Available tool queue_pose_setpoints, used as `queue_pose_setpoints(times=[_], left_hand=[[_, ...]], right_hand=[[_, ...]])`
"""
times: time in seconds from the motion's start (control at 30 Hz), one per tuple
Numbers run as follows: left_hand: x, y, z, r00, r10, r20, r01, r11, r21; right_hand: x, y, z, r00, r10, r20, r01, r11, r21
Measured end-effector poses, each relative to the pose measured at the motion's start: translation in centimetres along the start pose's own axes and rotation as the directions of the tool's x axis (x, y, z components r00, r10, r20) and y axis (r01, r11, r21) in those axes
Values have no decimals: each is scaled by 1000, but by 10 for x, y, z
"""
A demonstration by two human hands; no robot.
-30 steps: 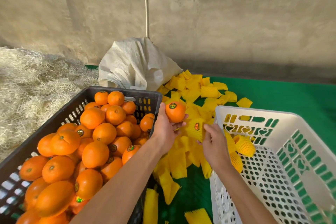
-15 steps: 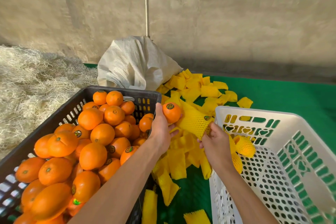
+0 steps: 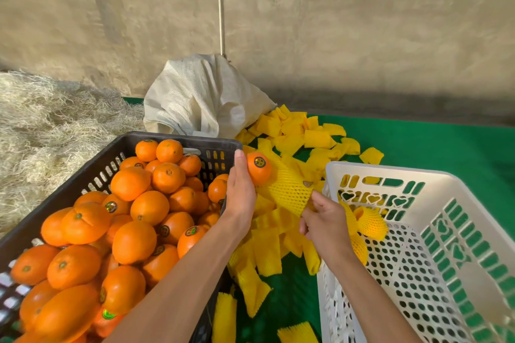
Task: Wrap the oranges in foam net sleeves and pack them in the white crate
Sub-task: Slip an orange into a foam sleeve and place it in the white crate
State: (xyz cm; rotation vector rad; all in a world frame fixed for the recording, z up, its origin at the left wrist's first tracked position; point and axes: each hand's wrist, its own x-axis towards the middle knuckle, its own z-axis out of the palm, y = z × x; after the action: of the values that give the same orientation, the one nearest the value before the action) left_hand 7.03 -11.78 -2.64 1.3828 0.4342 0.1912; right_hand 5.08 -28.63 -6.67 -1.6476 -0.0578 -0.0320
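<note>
Orange [image 3: 258, 168], firm and smooth, sits mid-frame in the left hand [image 3: 240, 194]; the right hand [image 3: 324, 224] pinches the soft, stretchy foam net sleeve [image 3: 289, 192] by its edge.

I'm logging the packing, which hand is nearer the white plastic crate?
Right. The right hand pinches the yellow foam net sleeve beside the white plastic crate; the left hand holds the orange by the black crate.

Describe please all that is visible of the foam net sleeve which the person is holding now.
The foam net sleeve is yellow, soft-looking mesh, stretched into a tube that slants between the two crates. Its upper end covers the lower part of an orange held by the left hand; the right hand pinches its lower end.
</note>
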Motion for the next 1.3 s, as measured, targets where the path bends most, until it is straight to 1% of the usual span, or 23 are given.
queue_pose_setpoints(times=[0.07, 0.1, 0.17, 0.23, 0.27, 0.33, 0.43, 0.47, 0.5, 0.53, 0.57, 0.63, 0.7, 0.83, 0.93, 0.97, 1.03, 1.1, 1.2, 1.3], left_hand=[[0, -1, 0, 1000, 5, 0, -5, 1000, 9], [1, -1, 0, 1000, 9, 4, -9, 1000, 14], [2, -1, 1, 1000, 6, 6, -6, 1000, 3], [3, -1, 1, 1000, -6, 2, 6, 1000, -19], [4, -1, 2, 1000, -14, 0, 14, 999, -30], [3, 0, 3, 999, -35, -3, 34, 998, -57], [1, 4, 4, 996, -87, 0, 86, 987, -134], [0, 5, 4, 995, -105, -4, 103, 980, -171], [0, 6, 4, 993, -119, -9, 115, 972, -204], [0, 7, 3, 992, -125, -8, 120, 967, -224], [0, 7, 3, 992, -126, -5, 122, 965, -232], [0, 7, 3, 992, -128, 2, 125, 963, -237], [0, 6, 2, 991, -132, 2, 128, 959, -252], [-1, 5, 2, 991, -137, -5, 131, 959, -252], [-1, 8, 3, 991, -133, -5, 127, 961, -244], [-2, 9, 3, 992, -130, -1, 126, 963, -240], [-3, 9, 4, 992, -124, 6, 122, 965, -232], [-3, 8, 5, 992, -129, 11, 128, 966, -224], [-2, 7, 5, 989, -148, 30, 151, 966, -210], [0, 5, 5, 989, -145, 39, 150, 969, -198]], right_hand=[[-1, -1, -1, 999, -41, 27, 41, 999, 5], [-2, -2, -1, 996, -52, 66, 52, 999, 9], [-3, -3, 4, 984, -27, 176, 27, 1000, -2], [-4, -1, 8, 972, 3, 234, 8, 999, -43], [-4, 0, 9, 973, 6, 233, 8, 998, -56], [-4, -2, 9, 983, -2, 184, 10, 999, -45], [-2, -4, 5, 997, -36, 71, 31, 997, 64], [-2, -6, 4, 998, -55, 33, 52, 995, 87], [-3, -7, 3, 995, -98, 4, 98, 992, 74], [-3, -9, 1, 986, -165, -12, 165, 986, 9], [-4, -9, 2, 968, -249, -17, 246, 964, -96], [-3, -8, 4, 918, -396, -32, 366, 876, -315], [-1, -6, 7, 879, -470, -78, 410, 830, -379], [2, -4, 2, 870, -470, -151, 371, 824, -428], [4, -6, 1, 869, -470, -152, 358, 811, -463], [3, -6, 1, 880, -452, -147, 339, 813, -474], [3, -4, 3, 920, -371, -125, 264, 824, -501], [2, 0, 4, 946, -302, -120, 200, 832, -518], [4, 3, 4, 950, -284, -127, 180, 834, -522], [9, 5, 3, 954, -256, -154, 156, 867, -472]])
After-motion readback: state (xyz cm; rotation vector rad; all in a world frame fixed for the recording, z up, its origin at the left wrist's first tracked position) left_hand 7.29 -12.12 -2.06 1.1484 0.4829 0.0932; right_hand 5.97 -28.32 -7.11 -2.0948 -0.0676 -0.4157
